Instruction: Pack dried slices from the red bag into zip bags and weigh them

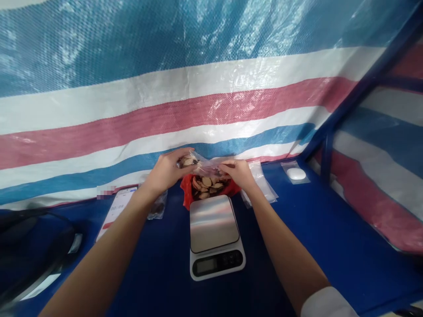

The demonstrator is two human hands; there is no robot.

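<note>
My left hand (167, 171) is closed around a clear plastic bag (208, 165) that has some pale, dark-edged dried slices in its left end. With thumb and fingers pinched together, my right hand (238, 171) grips the bag's other end. Directly beneath lies an open red plastic bag (187, 190) full of more dried slices (206, 188); their exact kind I cannot make out. Nearer to me stands a white kitchen scale (214, 226) with a bare metal plate. Its display (205, 265) shows no readable number.
On the left are a phone (116, 209) with a timer, a small clear bag with dark contents (157, 209) and a black strap-like object (42, 251). Flat clear bags (264, 185) and a white oval object (296, 174) lie right. Striped sheeting (185, 105) hangs behind the blue table (297, 220).
</note>
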